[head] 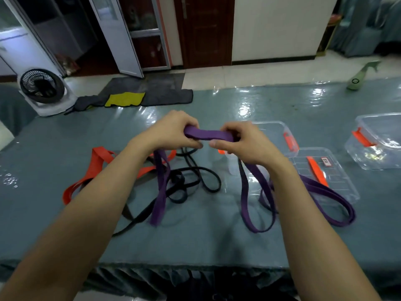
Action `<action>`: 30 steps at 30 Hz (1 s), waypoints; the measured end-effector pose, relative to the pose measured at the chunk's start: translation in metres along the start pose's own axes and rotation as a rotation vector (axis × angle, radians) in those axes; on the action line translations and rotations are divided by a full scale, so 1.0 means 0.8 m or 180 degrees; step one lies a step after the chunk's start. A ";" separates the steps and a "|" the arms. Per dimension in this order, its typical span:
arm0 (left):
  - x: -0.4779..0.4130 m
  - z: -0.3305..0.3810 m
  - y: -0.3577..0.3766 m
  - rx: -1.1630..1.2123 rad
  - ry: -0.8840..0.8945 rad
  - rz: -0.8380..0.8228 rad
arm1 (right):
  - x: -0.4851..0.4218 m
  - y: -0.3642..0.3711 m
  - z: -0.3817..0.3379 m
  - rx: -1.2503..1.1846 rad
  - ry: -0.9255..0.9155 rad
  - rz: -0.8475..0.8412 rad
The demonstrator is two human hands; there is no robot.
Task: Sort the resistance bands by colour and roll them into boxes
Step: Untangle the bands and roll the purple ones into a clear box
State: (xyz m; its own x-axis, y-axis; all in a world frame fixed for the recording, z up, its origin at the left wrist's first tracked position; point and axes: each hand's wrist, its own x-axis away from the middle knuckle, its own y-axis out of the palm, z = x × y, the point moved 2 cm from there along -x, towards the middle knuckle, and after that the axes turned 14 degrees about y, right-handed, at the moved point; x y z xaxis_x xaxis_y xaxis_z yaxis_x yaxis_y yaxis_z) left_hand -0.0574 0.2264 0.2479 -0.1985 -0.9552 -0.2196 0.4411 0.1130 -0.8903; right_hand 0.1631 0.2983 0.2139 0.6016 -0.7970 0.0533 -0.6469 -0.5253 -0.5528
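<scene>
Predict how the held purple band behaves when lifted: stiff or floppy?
Probably floppy: the purple band is taut only between the left hand and right hand; the rest droops in loops onto the table. Likely to snag, since one tail crosses the black bands.

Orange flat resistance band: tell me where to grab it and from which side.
Pinch the orange flat band at its near-left end, coming from the left. That end lies clear, while the other runs among the thin black bands.
</scene>
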 end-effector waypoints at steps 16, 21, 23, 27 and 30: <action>-0.062 0.074 -0.016 0.3462 0.0441 0.0869 | -0.001 0.062 0.051 -0.0921 0.0667 -0.0204; -0.067 0.109 -0.003 0.3672 0.0455 0.0880 | 0.008 0.090 0.090 -0.1065 0.0923 0.0276; -0.067 0.110 0.002 0.3856 0.0413 0.1007 | 0.019 0.075 0.111 -0.0990 0.1121 0.0533; -0.073 0.077 0.017 0.4409 0.0146 0.1509 | 0.058 0.015 0.143 -0.1092 0.1155 0.0520; -0.075 0.045 0.049 0.4706 -0.0153 0.1842 | 0.078 -0.026 0.159 -0.0325 0.1223 0.0155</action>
State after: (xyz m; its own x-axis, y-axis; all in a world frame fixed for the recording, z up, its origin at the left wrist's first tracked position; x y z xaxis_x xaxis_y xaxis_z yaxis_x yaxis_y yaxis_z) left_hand 0.0036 0.2782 0.2405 0.3050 -0.8901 -0.3387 0.8754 0.1219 0.4679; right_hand 0.2732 0.2975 0.1228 0.3626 -0.8649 0.3471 -0.7253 -0.4957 -0.4777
